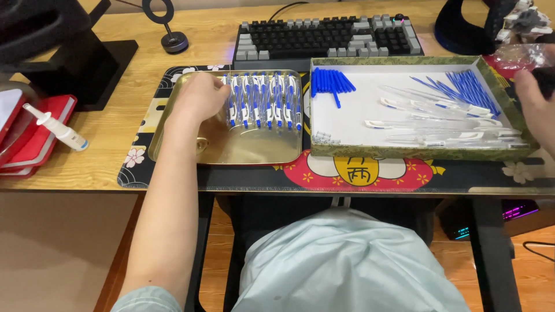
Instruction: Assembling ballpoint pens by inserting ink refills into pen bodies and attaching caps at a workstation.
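Row of assembled blue-and-white clear plastic pens [263, 99] lay side by side in the shallow gold metal tray [243, 151], long axes running near-to-far, tips toward the person; best kept parallel by nudging gently at the row's edge. Left hand [199, 95] rested loosely curled, holding nothing, against the leftmost pen. Right hand [535, 95], by the white-lined cardboard box [347, 110] of parts, grip state indeterminable.
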